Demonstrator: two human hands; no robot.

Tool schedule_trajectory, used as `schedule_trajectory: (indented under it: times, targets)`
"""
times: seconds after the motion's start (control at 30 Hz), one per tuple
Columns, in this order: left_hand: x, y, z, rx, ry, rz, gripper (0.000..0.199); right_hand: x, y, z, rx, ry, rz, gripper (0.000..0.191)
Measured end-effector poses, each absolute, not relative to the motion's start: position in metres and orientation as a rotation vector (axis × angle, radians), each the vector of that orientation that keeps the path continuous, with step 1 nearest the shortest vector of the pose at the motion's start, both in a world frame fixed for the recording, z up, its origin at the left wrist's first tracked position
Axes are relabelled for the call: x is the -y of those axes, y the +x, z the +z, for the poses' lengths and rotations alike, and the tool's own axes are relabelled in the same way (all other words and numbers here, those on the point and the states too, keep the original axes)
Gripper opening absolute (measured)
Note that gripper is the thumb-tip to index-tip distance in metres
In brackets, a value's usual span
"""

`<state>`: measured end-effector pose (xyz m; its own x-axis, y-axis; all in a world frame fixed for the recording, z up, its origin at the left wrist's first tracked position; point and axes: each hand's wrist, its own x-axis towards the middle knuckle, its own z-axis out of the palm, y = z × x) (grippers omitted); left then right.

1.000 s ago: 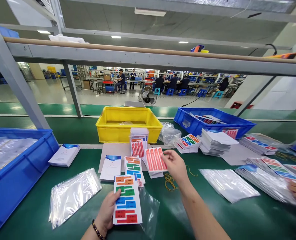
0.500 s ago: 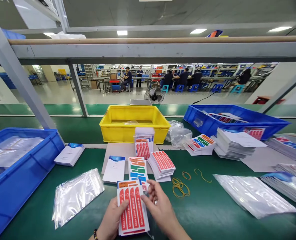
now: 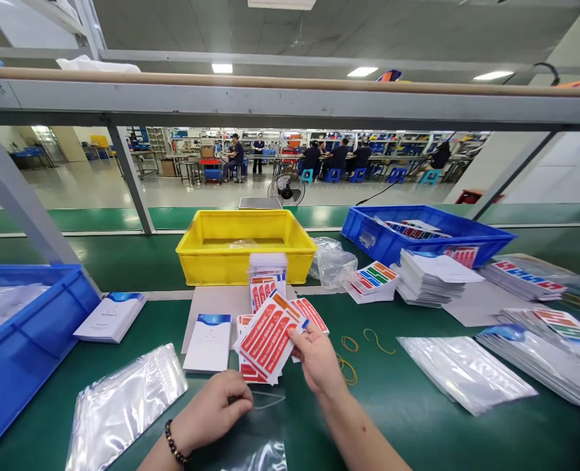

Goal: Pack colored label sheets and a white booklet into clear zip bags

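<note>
My right hand (image 3: 319,363) pinches a few red-and-white label sheets (image 3: 267,340) by their right edge, tilted above the table. Below, my left hand (image 3: 221,407), fingers curled, is at the open edge of a clear plastic bag (image 3: 266,454) lying on the green tabletop; its fingertips are partly hidden. Partly covered by the held sheets are a pile of label sheets (image 3: 251,374) and, to its right, another stack of red labels (image 3: 314,313). White booklets with a blue top (image 3: 207,347) stand in a pile left of them.
A yellow bin (image 3: 211,267) stands behind the piles, with blue bins (image 3: 39,333) at left and back right. Flat clear bags (image 3: 127,405) lie left; more bags (image 3: 466,373) lie right. Rubber bands (image 3: 347,371) are near my right hand. Several people sit far behind.
My right hand has lifted the label sheets up and forward, tilting them. My left hand has let go of them and moved to the plastic bag. The view has shifted right.
</note>
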<state>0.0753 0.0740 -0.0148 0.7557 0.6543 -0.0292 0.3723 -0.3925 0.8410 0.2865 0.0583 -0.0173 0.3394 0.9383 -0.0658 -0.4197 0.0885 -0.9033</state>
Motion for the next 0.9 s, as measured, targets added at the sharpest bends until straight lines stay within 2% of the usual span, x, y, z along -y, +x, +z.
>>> schedule_trajectory:
  times: [0.23,0.4,0.6,0.63,0.73,0.83,0.9]
  targets:
    - [-0.079,0.071,-0.031,-0.845,1.850,0.517,0.020,-0.055,0.280,-0.037,0.825,-1.047,1.191,0.047]
    - [-0.075,0.074,-0.033,-0.877,1.772,0.554,0.018,-0.054,0.278,-0.042,0.935,-1.062,1.355,0.035]
    - [-0.074,0.078,-0.040,-0.910,1.564,0.665,0.018,-0.047,0.270,-0.052,1.031,-1.207,1.268,0.060]
    - [-0.074,0.078,-0.041,-0.906,1.524,0.687,0.019,-0.046,0.270,-0.051,1.094,-1.241,1.236,0.055]
    - [-0.074,0.079,-0.043,-0.879,1.449,0.735,0.020,-0.044,0.273,-0.042,1.386,-1.334,1.140,0.016]
    - [-0.074,0.079,-0.042,-0.866,1.435,0.755,0.020,-0.042,0.275,-0.032,1.606,-1.328,1.141,0.021]
    - [-0.074,0.080,-0.041,-0.866,1.429,0.764,0.021,-0.041,0.276,-0.029,1.661,-1.315,1.234,0.013]
